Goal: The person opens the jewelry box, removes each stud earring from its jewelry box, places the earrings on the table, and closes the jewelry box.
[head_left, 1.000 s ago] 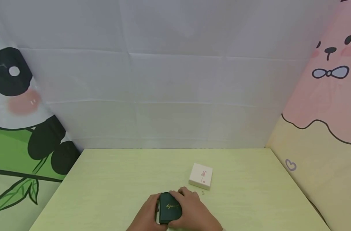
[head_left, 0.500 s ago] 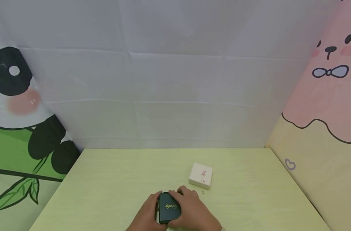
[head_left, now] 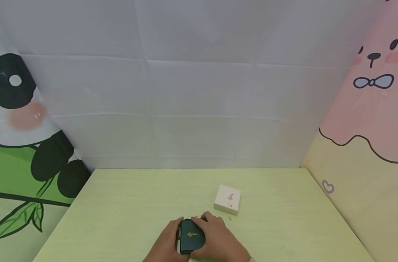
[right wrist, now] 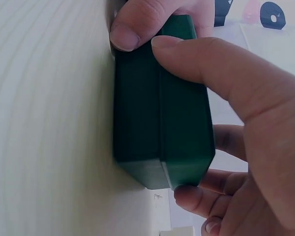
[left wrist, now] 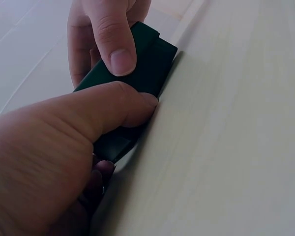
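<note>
A small dark green box (head_left: 193, 233) with gold lettering on its lid sits on the table close to the near edge. My left hand (head_left: 167, 241) grips its left side, the thumb across the front face in the left wrist view. From the other side my right hand (head_left: 221, 238) holds the lid, thumb (right wrist: 179, 51) at the seam and fingers round the far edge. In the right wrist view the two halves of the green box (right wrist: 162, 113) meet along that seam. The left thumb (right wrist: 130, 32) presses the half nearer the table. The inside of the box is hidden.
A white box (head_left: 227, 199) with a pink flower print lies beyond my right hand. Tiny gold bits (head_left: 229, 218) lie on the pale yellow table (head_left: 136, 196) near it. A white cloth wall (head_left: 199, 109) stands behind, with printed cartoon panels on both sides.
</note>
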{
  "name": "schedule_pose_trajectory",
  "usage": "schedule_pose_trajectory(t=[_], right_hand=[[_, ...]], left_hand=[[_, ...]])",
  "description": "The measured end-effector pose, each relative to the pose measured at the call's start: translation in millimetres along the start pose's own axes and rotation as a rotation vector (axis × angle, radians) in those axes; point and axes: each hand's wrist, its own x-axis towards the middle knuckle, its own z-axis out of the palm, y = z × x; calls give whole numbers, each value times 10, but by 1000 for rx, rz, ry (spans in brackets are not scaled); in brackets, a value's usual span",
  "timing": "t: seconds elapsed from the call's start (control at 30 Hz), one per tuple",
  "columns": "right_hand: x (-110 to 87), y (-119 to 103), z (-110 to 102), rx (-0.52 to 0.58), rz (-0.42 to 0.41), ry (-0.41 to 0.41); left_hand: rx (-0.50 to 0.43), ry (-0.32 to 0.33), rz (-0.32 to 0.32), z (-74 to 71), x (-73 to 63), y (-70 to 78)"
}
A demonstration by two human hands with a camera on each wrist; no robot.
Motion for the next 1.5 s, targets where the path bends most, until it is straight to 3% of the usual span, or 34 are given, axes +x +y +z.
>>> schedule_pose_trajectory(t=[1.07,1.5], right_hand=[[-20,35,22,-40,-15,9],[29,-24,12,-119,-37,10]], left_hand=[[47,-2,16,54,32,12],[48,6,0,28,6,24]])
